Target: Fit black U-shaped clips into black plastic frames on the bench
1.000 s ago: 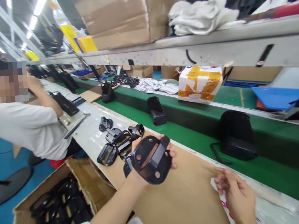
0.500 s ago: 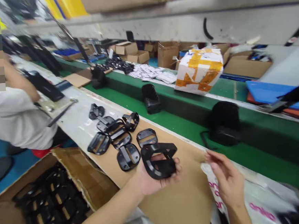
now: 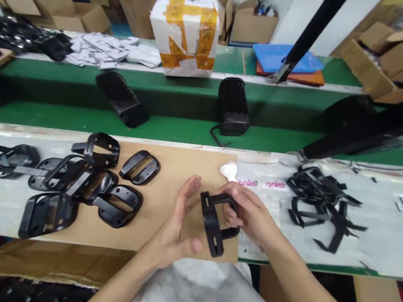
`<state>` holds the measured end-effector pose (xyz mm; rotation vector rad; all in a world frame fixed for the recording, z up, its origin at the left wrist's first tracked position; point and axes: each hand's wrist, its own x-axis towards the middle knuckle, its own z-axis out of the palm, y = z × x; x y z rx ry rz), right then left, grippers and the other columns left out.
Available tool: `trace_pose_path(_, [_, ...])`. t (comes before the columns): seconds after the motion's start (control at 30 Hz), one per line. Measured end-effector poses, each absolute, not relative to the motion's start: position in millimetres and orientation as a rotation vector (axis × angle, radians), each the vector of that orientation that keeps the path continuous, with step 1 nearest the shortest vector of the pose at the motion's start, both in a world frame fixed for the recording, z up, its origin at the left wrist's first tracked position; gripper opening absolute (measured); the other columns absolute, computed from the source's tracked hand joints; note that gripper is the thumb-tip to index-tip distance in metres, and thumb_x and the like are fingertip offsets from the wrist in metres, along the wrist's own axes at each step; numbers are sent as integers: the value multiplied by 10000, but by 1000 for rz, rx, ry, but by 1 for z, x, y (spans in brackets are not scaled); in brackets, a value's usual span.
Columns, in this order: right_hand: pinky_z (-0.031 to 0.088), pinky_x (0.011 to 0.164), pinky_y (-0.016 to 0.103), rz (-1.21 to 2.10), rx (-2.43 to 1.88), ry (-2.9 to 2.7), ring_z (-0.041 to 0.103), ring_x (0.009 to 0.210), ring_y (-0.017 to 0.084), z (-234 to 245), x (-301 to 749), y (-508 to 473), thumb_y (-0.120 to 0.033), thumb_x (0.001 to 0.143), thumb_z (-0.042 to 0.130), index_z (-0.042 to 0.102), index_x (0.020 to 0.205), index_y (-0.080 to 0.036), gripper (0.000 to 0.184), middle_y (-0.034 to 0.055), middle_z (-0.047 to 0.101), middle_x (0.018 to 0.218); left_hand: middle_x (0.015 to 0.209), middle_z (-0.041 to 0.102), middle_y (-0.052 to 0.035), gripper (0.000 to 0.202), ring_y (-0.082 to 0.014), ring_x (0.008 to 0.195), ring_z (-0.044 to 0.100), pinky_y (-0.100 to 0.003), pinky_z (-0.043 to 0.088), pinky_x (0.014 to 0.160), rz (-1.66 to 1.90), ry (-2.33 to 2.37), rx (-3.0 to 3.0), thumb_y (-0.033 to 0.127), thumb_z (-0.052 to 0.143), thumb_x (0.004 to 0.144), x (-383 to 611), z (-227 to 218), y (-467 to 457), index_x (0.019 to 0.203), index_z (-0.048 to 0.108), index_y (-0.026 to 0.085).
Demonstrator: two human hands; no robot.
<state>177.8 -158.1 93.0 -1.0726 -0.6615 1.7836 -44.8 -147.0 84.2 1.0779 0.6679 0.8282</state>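
A black plastic frame part (image 3: 214, 224) stands on edge between my hands, above a sheet of brown cardboard (image 3: 168, 177). My right hand (image 3: 248, 214) grips it with fingers curled through its opening. Just left of the part, my left hand (image 3: 177, 227) is spread with the palm facing it and holds nothing. Several more black frame parts (image 3: 85, 183) lie in a loose cluster on the cardboard and the white bench to the left.
A pile of thin black plastic offcuts (image 3: 320, 202) lies on the white bench at the right. Behind runs a green conveyor (image 3: 171, 125) carrying two black speaker-like housings (image 3: 232, 104). A taped white box (image 3: 187, 29) and cardboard boxes stand farther back.
The black frame part has passed from my left hand to my right. My left hand has opened. The view has swung right and down, and the co-worker at the left is out of view.
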Motion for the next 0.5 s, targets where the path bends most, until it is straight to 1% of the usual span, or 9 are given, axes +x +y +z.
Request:
trace_pose_path(0.03, [309,475,209,1837,-1047,-602,318,439,55,92,175,-161,-632,932,742,699,1042,-178,469,-87,509,583,1795,260,-127,1108,-383,1670,211,-546,201,1352,775,679,1144,369,942,803,-46,90,-146,1711,311,307])
trace_pose_path(0.07, [325,476,209,1879,-1025,-542,333,435,56,92,172,-163,-610,924,754,697,1044,-179,452,-84,525,579,1773,305,-142,1126,-393,1652,261,-555,215,1348,719,693,1186,292,948,791,-46,94,-146,1714,303,294])
trace_pose_path(0.13, [349,473,203,1928,-998,-436,349,422,57,92,168,-165,-557,907,782,682,1030,-189,402,-91,531,562,1696,432,-159,1047,-395,1597,380,-547,267,1332,624,723,1222,206,917,804,-41,101,-143,1685,354,269])
trace_pose_path(0.2, [365,461,197,1941,-991,-351,372,410,62,92,165,-165,-522,908,788,652,1003,-211,352,-97,542,560,1615,525,-153,870,-377,1540,467,-510,331,1303,573,729,1221,205,857,860,-35,103,-141,1621,437,252])
trace_pose_path(0.3, [379,438,206,1975,-1001,-269,443,395,89,85,165,-172,-534,909,775,620,952,-226,348,-80,595,568,1524,589,-149,680,-352,1461,544,-449,421,1232,534,703,1223,238,789,914,-35,101,-136,1531,504,229])
trace_pose_path(0.37, [406,453,224,2083,-971,-268,519,416,117,76,163,-188,-584,907,751,634,868,-199,404,-38,627,556,1438,634,-140,647,-328,1361,608,-428,472,1164,446,668,1275,253,766,915,-44,97,-135,1504,499,224])
trace_pose_path(0.43, [445,504,237,2242,-882,-278,577,463,135,65,158,-213,-627,899,741,631,739,-177,490,-2,620,527,1350,676,-111,685,-302,1239,653,-411,502,1103,283,601,1357,273,788,868,-58,94,-138,1483,489,237])
trace_pose_path(0.47, [446,517,235,2289,-843,-241,562,463,127,59,154,-227,-607,883,772,613,704,-184,486,-19,586,503,1314,690,-95,709,-293,1185,664,-399,513,1073,189,563,1399,294,814,830,-66,93,-142,1463,498,243])
trace_pose_path(0.5, [444,524,238,2349,-803,-197,541,457,120,54,150,-241,-630,872,781,596,674,-190,517,-30,563,496,1283,701,-79,714,-287,1141,670,-382,521,1042,94,532,1435,324,840,795,-73,92,-146,1430,523,251])
